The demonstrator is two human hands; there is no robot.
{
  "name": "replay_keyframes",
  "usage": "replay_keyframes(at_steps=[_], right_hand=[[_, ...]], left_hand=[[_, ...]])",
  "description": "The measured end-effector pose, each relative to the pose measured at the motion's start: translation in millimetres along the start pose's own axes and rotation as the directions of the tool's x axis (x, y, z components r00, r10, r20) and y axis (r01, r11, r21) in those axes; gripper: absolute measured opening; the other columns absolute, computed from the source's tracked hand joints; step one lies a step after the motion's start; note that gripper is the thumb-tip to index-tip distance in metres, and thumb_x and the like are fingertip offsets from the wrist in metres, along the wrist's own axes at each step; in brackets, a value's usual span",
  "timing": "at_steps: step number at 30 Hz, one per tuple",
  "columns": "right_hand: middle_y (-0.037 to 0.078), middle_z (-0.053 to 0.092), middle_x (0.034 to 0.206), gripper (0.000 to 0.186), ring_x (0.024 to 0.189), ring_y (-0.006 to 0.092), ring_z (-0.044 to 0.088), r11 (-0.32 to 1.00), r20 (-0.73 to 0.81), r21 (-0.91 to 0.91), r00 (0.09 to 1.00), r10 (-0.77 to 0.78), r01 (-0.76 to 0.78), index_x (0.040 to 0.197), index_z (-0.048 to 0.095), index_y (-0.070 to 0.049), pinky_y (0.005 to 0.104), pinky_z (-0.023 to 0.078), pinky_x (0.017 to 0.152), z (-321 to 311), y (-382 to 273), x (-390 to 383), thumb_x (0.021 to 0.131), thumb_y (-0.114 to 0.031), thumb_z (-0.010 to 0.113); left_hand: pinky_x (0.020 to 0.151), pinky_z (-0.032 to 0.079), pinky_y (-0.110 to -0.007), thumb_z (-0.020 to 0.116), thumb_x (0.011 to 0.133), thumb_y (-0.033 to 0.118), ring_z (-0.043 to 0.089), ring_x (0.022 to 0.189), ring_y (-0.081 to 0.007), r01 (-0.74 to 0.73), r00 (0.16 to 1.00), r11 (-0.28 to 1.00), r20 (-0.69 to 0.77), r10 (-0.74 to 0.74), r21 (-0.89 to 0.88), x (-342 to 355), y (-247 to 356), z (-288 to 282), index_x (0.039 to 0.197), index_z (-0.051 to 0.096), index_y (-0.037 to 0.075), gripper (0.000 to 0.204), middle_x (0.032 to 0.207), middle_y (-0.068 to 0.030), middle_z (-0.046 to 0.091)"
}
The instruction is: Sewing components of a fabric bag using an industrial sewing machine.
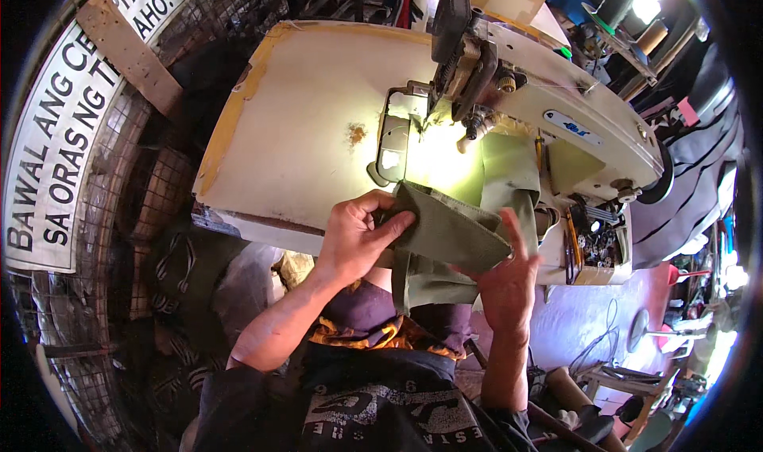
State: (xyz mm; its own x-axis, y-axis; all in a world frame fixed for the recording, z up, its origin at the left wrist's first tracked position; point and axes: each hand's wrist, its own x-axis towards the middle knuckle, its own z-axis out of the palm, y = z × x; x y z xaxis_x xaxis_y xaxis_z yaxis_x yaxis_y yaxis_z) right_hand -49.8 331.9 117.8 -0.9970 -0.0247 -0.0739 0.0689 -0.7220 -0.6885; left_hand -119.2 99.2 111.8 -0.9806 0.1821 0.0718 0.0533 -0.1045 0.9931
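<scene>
My left hand (358, 233) pinches the near-left end of a folded olive fabric piece (449, 229), thumb on top. My right hand (509, 277) is at the piece's right end with index finger raised and fingers apart; its thumb is partly behind the fabric. More olive fabric (509, 162) lies under the sewing machine head (564, 94) and hangs below the piece in my hands. The lit presser foot (425, 122) is above and beyond both hands.
The pale worktable (294, 110) has a yellowed edge. A mesh wall with a sign (67, 158) stands left. Thread spools (616, 7) are upper right. Dark draped material (699, 158) and a standing fan (640, 329) are right, with clutter at lower right.
</scene>
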Motion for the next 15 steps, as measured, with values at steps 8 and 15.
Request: replay_keyframes(at_steps=[8, 15], right_hand=[[0.000, 0.067, 0.102, 0.018, 0.099, 0.0099, 0.058, 0.771, -0.190, -0.608, 0.908, -0.373, 0.189, 0.111, 0.064, -0.002, 0.0282, 0.045, 0.095, 6.4, 5.4, 1.7, 0.093, -0.003, 0.069], [0.004, 0.065, 0.109, 0.027, 0.100, 0.0125, 0.059, 0.821, -0.204, -0.530, 0.908, -0.366, 0.212, 0.112, 0.060, -0.004, 0.0289, 0.046, 0.094, -3.4, 5.9, 7.7, 0.087, 0.004, 0.069]], left_hand=[[0.048, 0.031, -0.024, 0.076, 0.090, 0.008, 0.036, 0.056, 0.0008, -0.202, 0.970, 0.945, -0.083, 0.230, 0.258, -0.5, 0.7, 27.3, 0.083, 0.054, 0.005, 0.023, 0.066, 0.0064, 0.046], [0.060, 0.038, -0.021, 0.080, 0.088, 0.010, 0.044, 0.066, -0.0024, -0.122, 0.986, 0.980, -0.093, 0.138, 0.158, 0.6, -8.8, 26.6, 0.078, 0.053, 0.006, 0.029, 0.071, 0.0052, 0.051]])
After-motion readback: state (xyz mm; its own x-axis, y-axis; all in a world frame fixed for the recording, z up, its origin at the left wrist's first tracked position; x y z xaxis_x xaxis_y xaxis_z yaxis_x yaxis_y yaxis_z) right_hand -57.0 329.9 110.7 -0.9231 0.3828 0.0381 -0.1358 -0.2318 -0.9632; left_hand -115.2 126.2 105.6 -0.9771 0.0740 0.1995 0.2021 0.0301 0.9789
